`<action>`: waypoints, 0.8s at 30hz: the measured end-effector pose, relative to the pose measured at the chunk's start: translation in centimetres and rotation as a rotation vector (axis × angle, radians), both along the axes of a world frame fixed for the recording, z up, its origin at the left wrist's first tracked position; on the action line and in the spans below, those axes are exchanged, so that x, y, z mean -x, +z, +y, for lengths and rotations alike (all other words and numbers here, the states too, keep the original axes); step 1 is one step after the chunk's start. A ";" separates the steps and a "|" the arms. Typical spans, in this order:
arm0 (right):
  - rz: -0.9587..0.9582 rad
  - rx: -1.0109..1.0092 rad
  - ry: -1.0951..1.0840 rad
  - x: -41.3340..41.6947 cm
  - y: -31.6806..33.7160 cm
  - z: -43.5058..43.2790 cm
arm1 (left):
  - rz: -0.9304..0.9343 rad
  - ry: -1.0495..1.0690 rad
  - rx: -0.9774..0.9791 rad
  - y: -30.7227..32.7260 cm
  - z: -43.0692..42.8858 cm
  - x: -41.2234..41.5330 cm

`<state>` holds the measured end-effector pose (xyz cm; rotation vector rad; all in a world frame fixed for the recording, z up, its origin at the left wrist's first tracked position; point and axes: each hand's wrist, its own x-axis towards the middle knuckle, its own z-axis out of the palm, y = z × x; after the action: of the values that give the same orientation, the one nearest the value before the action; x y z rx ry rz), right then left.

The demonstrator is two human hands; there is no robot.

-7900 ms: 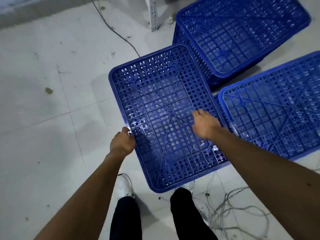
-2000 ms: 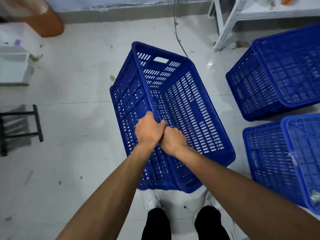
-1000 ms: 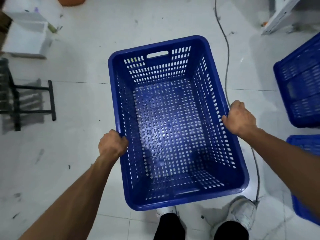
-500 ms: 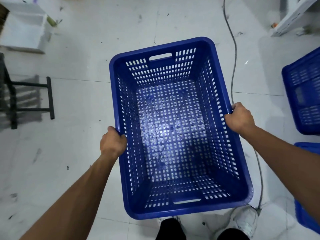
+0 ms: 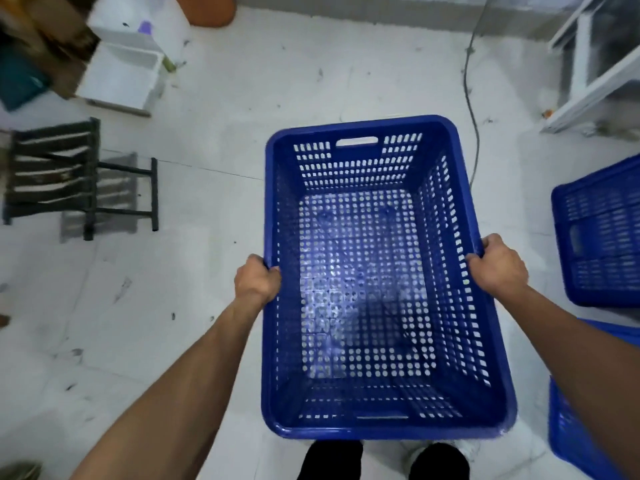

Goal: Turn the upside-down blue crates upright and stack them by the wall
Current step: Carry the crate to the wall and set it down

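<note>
From the head camera we look straight down into a blue crate that stands upright, its open mouth facing us. Through the perforated bottom the pale floor shows. The near short wall hides the tops of our black trouser legs, and we cannot tell whether the crate rests on the floor or hangs just above it. A handle slot is cut into each short wall. Any moulded mark on the plastic is too small for us to read.

Our left hand grips the left long rim about midway, with the fingers curled over the edge into the crate. Our right hand clamps the right long rim in the same way, directly opposite. Both forearms reach in from the bottom corners of the frame.

To the right, well apart, a second blue crate shows a slotted side wall with a handle opening. A third blue crate is cut off at the lower right corner, partly behind our right forearm.

A grey cable runs from the base of the wall down past the held crate's far right corner. A white metal rack stands at the upper right. At the left stand a black slatted stool and, beyond it, a white box beside cardboard. Part of an orange pot sits at the top edge.
</note>
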<state>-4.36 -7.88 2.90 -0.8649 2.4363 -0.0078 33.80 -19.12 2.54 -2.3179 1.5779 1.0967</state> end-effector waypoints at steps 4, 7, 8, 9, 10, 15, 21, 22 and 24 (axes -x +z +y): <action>0.011 -0.007 0.012 0.7 7.5 0.9 | 0.067 -0.002 0.001 6.9 1.6 -0.3; 0.033 0.022 0.012 1.2 13.6 1.4 | 0.106 -0.009 0.030 13.0 2.9 0.1; 0.044 0.033 -0.003 1.3 15.8 1.7 | 0.115 -0.010 0.026 15.0 3.2 0.2; 0.047 0.057 -0.031 1.3 17.8 1.8 | 0.124 -0.016 0.028 16.9 3.4 0.4; 0.046 0.093 -0.065 1.4 19.3 1.7 | 0.132 -0.023 0.036 18.5 3.5 0.6; 0.049 0.322 -0.213 2.3 26.3 0.2 | 0.144 0.015 0.119 26.2 2.4 2.4; 0.094 0.398 -0.250 4.6 32.1 -3.1 | 0.074 0.091 0.190 32.2 -0.1 6.8; 0.072 0.398 -0.242 5.4 32.6 -3.8 | 0.064 0.104 0.196 32.9 -0.6 7.6; 0.032 0.407 -0.231 7.2 33.4 -5.7 | 0.056 0.149 0.218 33.8 -1.9 9.4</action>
<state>-11.55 -13.60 36.31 -0.7450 2.5949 -0.5965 24.44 -21.06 36.38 -2.6048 1.6426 1.0771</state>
